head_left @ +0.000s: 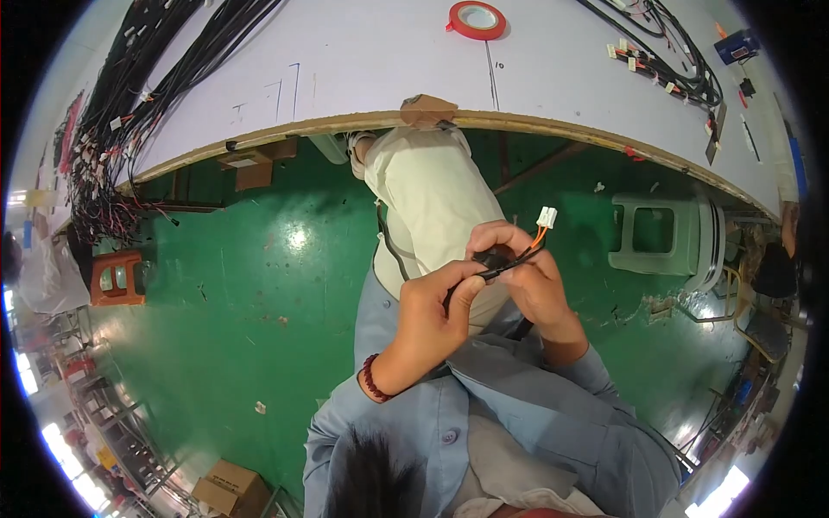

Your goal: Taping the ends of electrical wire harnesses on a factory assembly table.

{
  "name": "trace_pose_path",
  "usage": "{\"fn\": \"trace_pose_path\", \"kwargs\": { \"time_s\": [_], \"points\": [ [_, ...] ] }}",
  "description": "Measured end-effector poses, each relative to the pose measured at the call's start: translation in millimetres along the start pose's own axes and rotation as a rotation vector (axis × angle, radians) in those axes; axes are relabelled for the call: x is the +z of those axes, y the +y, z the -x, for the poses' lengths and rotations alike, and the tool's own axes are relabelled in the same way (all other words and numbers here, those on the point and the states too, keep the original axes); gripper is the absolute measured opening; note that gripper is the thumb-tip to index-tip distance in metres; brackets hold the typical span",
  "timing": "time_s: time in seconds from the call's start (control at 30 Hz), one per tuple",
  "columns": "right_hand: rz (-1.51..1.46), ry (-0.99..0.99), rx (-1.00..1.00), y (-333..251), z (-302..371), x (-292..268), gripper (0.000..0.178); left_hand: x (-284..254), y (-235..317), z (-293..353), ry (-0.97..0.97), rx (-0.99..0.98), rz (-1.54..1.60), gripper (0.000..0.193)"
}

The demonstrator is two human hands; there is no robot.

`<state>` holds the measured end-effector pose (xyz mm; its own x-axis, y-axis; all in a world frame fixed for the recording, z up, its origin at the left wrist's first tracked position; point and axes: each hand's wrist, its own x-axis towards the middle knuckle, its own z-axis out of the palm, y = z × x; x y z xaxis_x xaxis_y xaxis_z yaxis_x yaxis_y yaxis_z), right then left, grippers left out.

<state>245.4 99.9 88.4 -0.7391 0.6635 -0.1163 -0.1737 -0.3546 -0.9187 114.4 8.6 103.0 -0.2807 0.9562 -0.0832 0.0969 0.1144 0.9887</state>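
Observation:
Over my lap I hold a thin black wire harness (pixel 494 273) with both hands. My left hand (pixel 432 312) pinches its black sleeve between thumb and forefinger, and a dark bracelet circles that wrist. Close beside it, my right hand (pixel 537 281) is curled around the harness and a black piece (pixel 490 258), whose kind I cannot make out. Past my right fingers, orange and black wires (pixel 538 242) rise to a white plug connector (pixel 547 217). The harness's lower part is partly hidden by my hands.
Ahead, a pale workbench (pixel 363 69) carries a red tape roll (pixel 477 20), with black cable bundles (pixel 173 69) at left and more harnesses (pixel 673 78) at right. On the green floor stand a pale plastic stool (pixel 619 259) at right and a brown stool (pixel 118 298) at left.

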Motion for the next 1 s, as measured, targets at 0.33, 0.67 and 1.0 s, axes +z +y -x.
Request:
{"fn": "trace_pose_path", "kwargs": {
  "time_s": [0.33,0.67,1.0],
  "points": [
    [-0.045,0.118,0.028,14,7,6,0.015,0,-12,-5,0.136,0.116,0.156,0.022],
    [-0.190,0.226,0.083,11,10,4,0.034,2,-11,-2,-0.017,0.053,0.340,0.014],
    [0.211,0.008,0.039,0,21,6,0.065,10,-13,-1,0.026,-0.003,0.288,0.019]
  ]
}}
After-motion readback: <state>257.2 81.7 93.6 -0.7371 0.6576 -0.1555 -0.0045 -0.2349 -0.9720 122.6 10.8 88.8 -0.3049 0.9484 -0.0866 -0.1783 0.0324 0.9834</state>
